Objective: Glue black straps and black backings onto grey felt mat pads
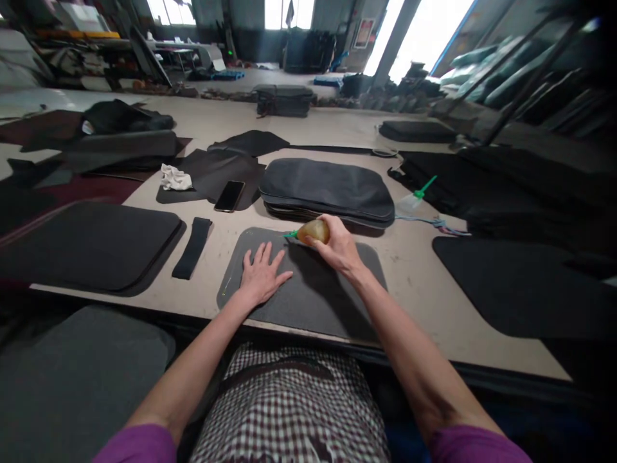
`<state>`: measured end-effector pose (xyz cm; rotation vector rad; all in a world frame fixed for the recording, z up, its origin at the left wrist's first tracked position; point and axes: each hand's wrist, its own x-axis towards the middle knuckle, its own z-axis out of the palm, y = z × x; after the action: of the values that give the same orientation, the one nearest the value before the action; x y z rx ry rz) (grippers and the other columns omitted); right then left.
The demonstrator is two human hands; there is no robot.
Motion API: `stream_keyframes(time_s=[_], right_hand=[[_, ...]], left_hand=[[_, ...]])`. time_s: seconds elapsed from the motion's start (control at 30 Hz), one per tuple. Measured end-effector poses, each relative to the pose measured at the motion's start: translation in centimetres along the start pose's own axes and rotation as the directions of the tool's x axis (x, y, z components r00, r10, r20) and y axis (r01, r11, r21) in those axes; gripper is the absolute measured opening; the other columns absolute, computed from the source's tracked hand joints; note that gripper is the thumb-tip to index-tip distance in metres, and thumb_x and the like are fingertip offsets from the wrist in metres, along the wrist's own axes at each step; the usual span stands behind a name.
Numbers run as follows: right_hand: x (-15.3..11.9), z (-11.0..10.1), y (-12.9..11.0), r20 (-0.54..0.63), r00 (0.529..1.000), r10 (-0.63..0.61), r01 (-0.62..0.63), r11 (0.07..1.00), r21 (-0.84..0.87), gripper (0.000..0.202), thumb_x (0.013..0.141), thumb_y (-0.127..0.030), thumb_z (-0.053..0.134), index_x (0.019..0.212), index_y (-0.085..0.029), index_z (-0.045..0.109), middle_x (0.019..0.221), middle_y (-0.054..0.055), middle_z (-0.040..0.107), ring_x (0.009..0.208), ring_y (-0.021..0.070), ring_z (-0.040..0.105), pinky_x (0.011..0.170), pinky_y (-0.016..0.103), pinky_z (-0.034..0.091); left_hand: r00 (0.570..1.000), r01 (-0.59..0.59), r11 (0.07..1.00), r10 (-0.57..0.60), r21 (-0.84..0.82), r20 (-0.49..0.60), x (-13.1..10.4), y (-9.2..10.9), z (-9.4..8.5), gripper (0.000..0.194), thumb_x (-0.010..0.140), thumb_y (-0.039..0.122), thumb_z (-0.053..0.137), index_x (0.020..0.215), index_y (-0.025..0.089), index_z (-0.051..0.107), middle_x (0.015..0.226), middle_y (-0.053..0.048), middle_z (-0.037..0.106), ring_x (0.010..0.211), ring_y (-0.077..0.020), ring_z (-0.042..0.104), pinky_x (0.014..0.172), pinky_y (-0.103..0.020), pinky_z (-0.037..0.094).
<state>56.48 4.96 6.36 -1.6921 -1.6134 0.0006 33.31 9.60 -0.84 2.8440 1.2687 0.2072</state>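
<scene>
A dark grey rounded sheet (pixel 308 296) lies flat on the table in front of me. My left hand (pixel 263 273) rests on its left part with the fingers spread. In my right hand (pixel 340 247) is a glue bottle (pixel 313 232) with amber contents, tipped on its side. Its green nozzle points left, close to the sheet's far edge; whether it touches cannot be made out. A thin shiny line runs along the sheet's left edge. Just behind the sheet sits a stack of black rounded panels (pixel 328 186).
A black strip (pixel 193 247) and stacked dark panels (pixel 91 244) lie to the left. Behind them are a phone (pixel 230 195) and a white crumpled cloth (pixel 175 178). Another green-nozzled bottle (pixel 409 202) stands right of the stack, near more black panels (pixel 520 283).
</scene>
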Motion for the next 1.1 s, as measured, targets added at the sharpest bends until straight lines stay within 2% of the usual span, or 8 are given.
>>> stream_keyframes(time_s=[0.17,0.3,0.4,0.5,0.63,0.83,0.97,1.1], right_hand=[[-0.4,-0.1,0.8,-0.021,1.000,0.022,-0.022,1.000,0.005,0.047,0.085,-0.050,0.067,0.122,-0.023,0.056,0.121,0.012,0.063,0.109,0.0333,0.062,0.094,0.050,0.054],[-0.8,0.2,1.1,0.008,0.999,0.041,-0.041,0.999,-0.008,0.048,0.086,-0.051,0.068,0.123,-0.022,0.056,0.121,0.013,0.063,0.109,0.0335,0.062,0.093,0.050,0.055],[-0.9,0.3,1.2,-0.004,0.999,0.051,-0.051,0.999,-0.011,0.049,0.086,-0.051,0.069,0.123,-0.022,0.056,0.122,0.013,0.063,0.110,0.0332,0.062,0.092,0.048,0.055],[-0.7,0.0,1.4,-0.026,0.997,0.066,-0.066,0.998,0.025,0.051,0.083,-0.051,0.071,0.122,-0.022,0.057,0.123,0.012,0.064,0.111,0.0325,0.063,0.093,0.048,0.055],[-0.7,-1.1,2.5,-0.093,0.966,0.241,-0.224,0.961,0.163,0.051,0.078,-0.058,0.072,0.113,-0.022,0.061,0.109,0.009,0.069,0.098,0.0301,0.065,0.088,0.047,0.056],[-1.8,-5.1,6.2,-0.111,0.859,0.500,-0.426,0.817,0.389,0.061,0.076,-0.066,0.072,0.117,-0.021,0.061,0.103,0.007,0.070,0.080,0.0262,0.065,0.053,0.033,0.053],[-3.4,-7.7,7.8,-0.178,0.893,0.413,-0.371,0.901,0.226,0.056,0.075,-0.061,0.076,0.112,-0.022,0.063,0.102,0.006,0.069,0.087,0.0277,0.065,0.067,0.039,0.057],[-4.4,-7.2,7.2,-0.167,0.941,0.293,-0.276,0.954,0.115,0.054,0.079,-0.059,0.073,0.115,-0.022,0.062,0.107,0.007,0.069,0.095,0.0290,0.065,0.085,0.047,0.056]], left_hand=[[0.998,0.012,1.000,-0.013,0.011,0.055,0.2,0.4,-0.7,0.073,0.101,0.071,0.027,0.160,0.029,0.040,0.171,-0.017,0.027,0.159,-0.0342,0.023,0.121,-0.066,0.024],[0.999,-0.035,0.999,0.036,0.029,-0.031,0.6,1.4,-1.3,0.071,0.103,0.066,0.029,0.158,0.023,0.043,0.171,-0.017,0.025,0.159,-0.0334,0.023,0.123,-0.065,0.022],[0.989,-0.138,0.990,0.138,0.003,-0.053,1.3,2.3,-1.0,0.067,0.105,0.062,0.028,0.157,0.023,0.044,0.169,-0.013,0.034,0.156,-0.0285,0.030,0.126,-0.058,0.022],[0.990,-0.140,0.990,0.139,-0.016,-0.033,2.0,2.8,-0.2,0.066,0.105,0.061,0.027,0.156,0.024,0.044,0.167,-0.011,0.039,0.155,-0.0276,0.032,0.125,-0.058,0.025],[0.992,-0.123,0.992,0.122,-0.023,-0.024,2.3,2.9,0.3,0.064,0.105,0.062,0.029,0.157,0.028,0.044,0.168,-0.009,0.037,0.156,-0.0276,0.031,0.124,-0.058,0.025],[0.993,-0.122,0.992,0.122,-0.014,-0.004,2.2,2.8,0.1,0.063,0.105,0.061,0.029,0.157,0.028,0.044,0.169,-0.009,0.035,0.156,-0.0271,0.030,0.125,-0.057,0.024],[0.994,-0.112,0.994,0.112,0.011,0.012,2.3,2.9,0.3,0.062,0.106,0.060,0.029,0.157,0.028,0.043,0.170,-0.008,0.033,0.157,-0.0266,0.028,0.126,-0.057,0.022],[0.993,-0.115,0.993,0.115,0.027,0.015,2.4,2.9,0.4,0.063,0.106,0.060,0.027,0.157,0.028,0.043,0.170,-0.008,0.032,0.157,-0.0264,0.027,0.126,-0.057,0.021]])
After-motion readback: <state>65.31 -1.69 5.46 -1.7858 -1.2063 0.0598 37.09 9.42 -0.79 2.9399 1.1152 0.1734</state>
